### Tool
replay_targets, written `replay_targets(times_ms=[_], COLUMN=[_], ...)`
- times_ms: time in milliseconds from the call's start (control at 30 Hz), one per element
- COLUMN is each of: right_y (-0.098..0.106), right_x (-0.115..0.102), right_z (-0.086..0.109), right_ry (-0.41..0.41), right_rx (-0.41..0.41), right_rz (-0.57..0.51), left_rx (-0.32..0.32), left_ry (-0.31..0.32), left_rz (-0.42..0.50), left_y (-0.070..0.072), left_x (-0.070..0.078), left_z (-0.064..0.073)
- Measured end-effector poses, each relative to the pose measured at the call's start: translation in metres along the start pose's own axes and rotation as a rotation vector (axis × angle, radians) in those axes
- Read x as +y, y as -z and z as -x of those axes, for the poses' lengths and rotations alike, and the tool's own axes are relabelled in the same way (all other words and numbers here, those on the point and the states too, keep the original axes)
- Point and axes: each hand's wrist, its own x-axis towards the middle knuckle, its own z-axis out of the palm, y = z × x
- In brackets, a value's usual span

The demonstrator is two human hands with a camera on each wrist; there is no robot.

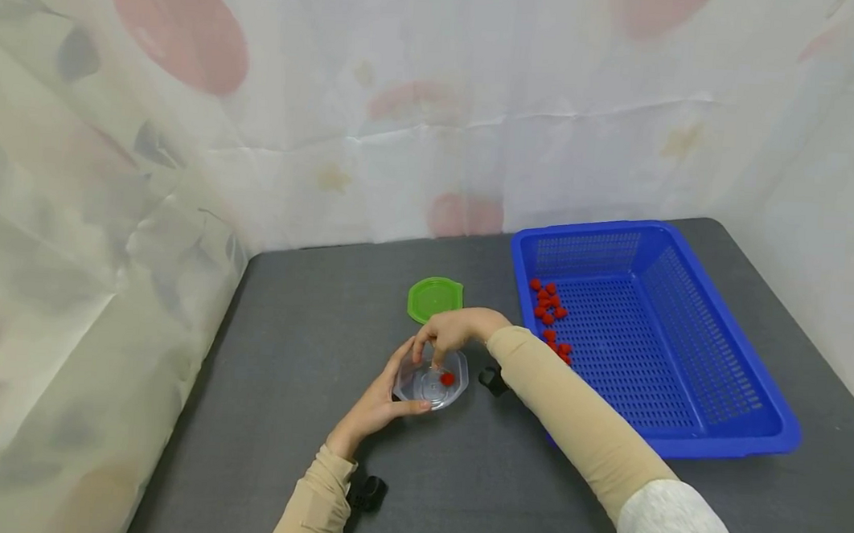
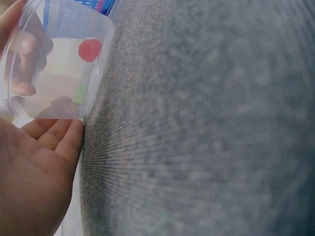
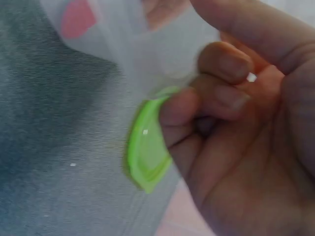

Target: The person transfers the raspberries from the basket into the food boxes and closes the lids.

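My left hand [image 1: 374, 407] grips a clear plastic tub [image 1: 420, 392] from the left, thumb on its near side and fingers on the far side. One small red piece [image 1: 447, 379] with a scalloped outline lies in the tub; its red shape [image 2: 90, 50] shows through the wall in the left wrist view. From above, my right hand [image 1: 460, 329] reaches down into the tub's opening. Through the clear wall its fingertips appear spread apart, with nothing between them. A green lid [image 1: 433, 297] lies flat just beyond the tub.
To the right stands a large blue perforated basket [image 1: 728, 330] with several small red pieces [image 1: 550, 300] along its left side. Both rest on a dark grey tabletop [image 1: 307, 333]. Patterned white curtains [image 1: 318, 132] hang behind and at the sides.
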Motion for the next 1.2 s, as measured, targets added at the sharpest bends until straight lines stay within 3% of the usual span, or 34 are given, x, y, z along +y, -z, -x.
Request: replay_targets(times_ms=[100,200,333,533,867,1100,1200], right_y=[0.003,0.006,0.009,0.018,0.031,0.038,0.038], right_x=[-0.003,-0.004,-0.004,-0.004,-0.009,0.002,0.012], right_z=[0.004,0.009,0.013,0.025,0.071,0.11,0.122], right_ry=[-0.021,-0.031,-0.022,0.019,0.091,0.107,0.111], right_rx=[-0.045,-0.069,-0.056,-0.01,0.107,0.209,0.244], right_rz=[0.026,0.041,0.06,0.077,0.046,-0.067,-0.1], left_rx=[-0.003,0.0,0.014,0.03,0.027,0.009,0.008], left_ry=[0.016,0.019,-0.008,-0.033,-0.03,-0.061,-0.078], left_rz=[-0.015,-0.022,-0.018,-0.019,-0.037,-0.048,-0.041], left_y=[0.001,0.0,-0.002,-0.004,-0.006,-0.002,-0.001], left_x=[0.0,-0.011,-0.03,-0.034,-0.031,0.003,0.001], left_z=[0.0,-0.003,-0.008,-0.009,-0.012,-0.004,-0.004])
